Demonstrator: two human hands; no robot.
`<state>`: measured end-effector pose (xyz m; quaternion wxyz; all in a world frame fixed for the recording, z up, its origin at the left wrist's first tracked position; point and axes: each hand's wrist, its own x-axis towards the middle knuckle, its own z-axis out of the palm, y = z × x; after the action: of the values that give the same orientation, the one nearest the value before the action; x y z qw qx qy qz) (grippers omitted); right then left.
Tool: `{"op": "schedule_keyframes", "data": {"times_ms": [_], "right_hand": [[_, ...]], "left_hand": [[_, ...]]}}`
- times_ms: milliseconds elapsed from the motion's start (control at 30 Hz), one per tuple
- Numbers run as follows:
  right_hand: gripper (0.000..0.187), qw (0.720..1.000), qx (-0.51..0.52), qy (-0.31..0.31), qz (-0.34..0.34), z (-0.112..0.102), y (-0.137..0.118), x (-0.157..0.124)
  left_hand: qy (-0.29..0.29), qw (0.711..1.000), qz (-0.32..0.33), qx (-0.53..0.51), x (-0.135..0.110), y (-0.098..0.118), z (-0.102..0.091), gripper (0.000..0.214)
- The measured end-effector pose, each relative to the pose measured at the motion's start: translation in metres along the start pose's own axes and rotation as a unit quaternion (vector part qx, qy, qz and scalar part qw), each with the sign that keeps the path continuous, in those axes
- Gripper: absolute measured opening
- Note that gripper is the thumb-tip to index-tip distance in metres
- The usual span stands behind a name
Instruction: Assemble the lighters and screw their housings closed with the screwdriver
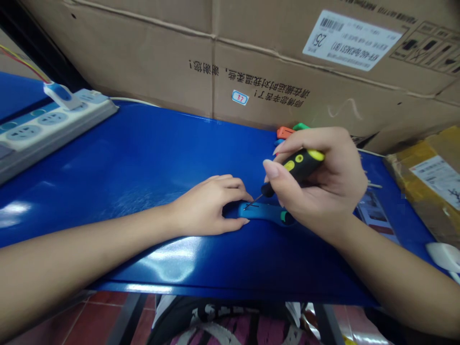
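Note:
My right hand [323, 177] grips a screwdriver [304, 165] with a black and yellow handle. The screwdriver slants down to the left, and its tip meets the left end of a long blue plastic piece [264, 211], close to a small slot; whether it sits in a screw I cannot tell. That piece lies flat on the blue table and has a green and black part at its right end. Thumb and fingers of my left hand [212, 206] are closed around its left end, holding it against the tabletop.
Behind the blue table [136, 143] stands a large cardboard box [161, 52]. Orange, green and blue plastic items [285, 132] lie at its foot. A power strip [53, 120] with a plug is at left; a taped carton [431, 187] and a white object [443, 256] are at right.

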<state>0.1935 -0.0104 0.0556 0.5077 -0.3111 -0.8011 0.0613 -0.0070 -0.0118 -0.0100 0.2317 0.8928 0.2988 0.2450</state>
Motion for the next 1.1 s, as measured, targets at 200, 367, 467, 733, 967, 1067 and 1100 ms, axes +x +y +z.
{"op": "schedule_keyframes", "data": {"times_ms": [200,367,467,733,967,1067,1100], "right_hand": [[0.02,1.0,0.025,0.006,-0.012,0.0003,0.0001,0.0012],[0.016,1.0,0.009,-0.001,-0.011,0.0003,-0.0016,0.0007],[0.017,0.999,-0.005,-0.007,-0.033,-0.0003,-0.0013,0.0024],[0.017,0.993,-0.029,0.02,-0.116,0.0005,0.0048,0.0066],[0.014,0.995,-0.032,0.056,-0.08,0.0007,0.004,0.006],[0.013,0.997,-0.012,0.066,-0.046,-0.0019,0.0067,0.0052],[0.013,0.997,-0.008,0.065,-0.034,-0.0034,0.007,0.0051]], "left_hand": [[-0.001,1.0,0.002,0.004,0.0,0.0,-0.0001,0.033],[0.0,1.0,0.004,0.002,-0.0002,-0.0006,0.0002,0.034],[-0.001,1.0,0.003,-0.002,0.0001,-0.0008,0.0003,0.033],[-0.002,1.0,0.006,-0.003,0.0,-0.0005,-0.0004,0.034],[0.0,1.0,0.002,-0.005,-0.0004,0.0005,-0.0012,0.034],[0.015,0.999,-0.001,-0.029,-0.0002,0.0026,-0.0024,0.034],[0.022,0.999,-0.003,-0.039,-0.0001,0.0034,-0.003,0.032]]}}
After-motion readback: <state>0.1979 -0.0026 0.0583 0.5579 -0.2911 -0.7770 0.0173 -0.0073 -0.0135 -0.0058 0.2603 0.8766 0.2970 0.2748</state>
